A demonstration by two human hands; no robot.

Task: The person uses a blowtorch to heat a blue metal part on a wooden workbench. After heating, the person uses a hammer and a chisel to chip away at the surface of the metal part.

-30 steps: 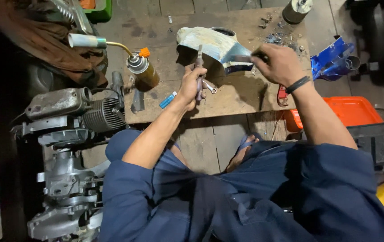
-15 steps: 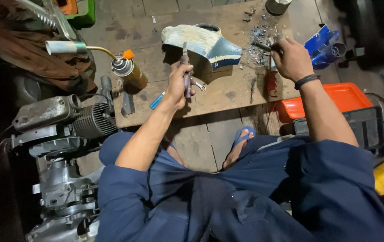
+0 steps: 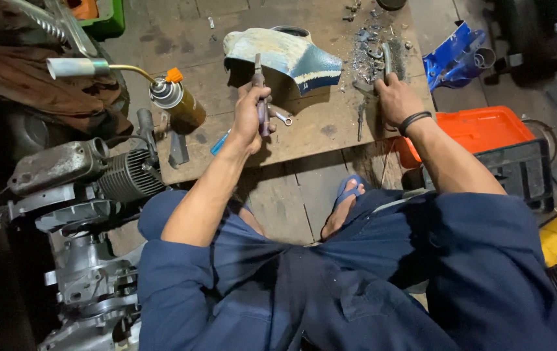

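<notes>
Nearest to us sit our knees in dark blue work trousers, with a grey finned engine block at the near left and an orange plastic case at the near right. Beyond them lies the stained wooden board that serves as our counter.

Our left hand is clenched around a slim grey-handled hand tool, held upright just above the board; a small silver spanner lies just beside that grip, on its right. Our right hand is closed on a curved grey metal bar whose end points into a scatter of small dark metal bits.

We judge this a picking-up step: both tools are in hand, not yet applied. The next move calls for bringing them to the worn pale-blue and dark-blue curved metal cover, which rests farther off, between the two grips and touching neither. Far left stands a brass-coloured gas torch canister.
</notes>
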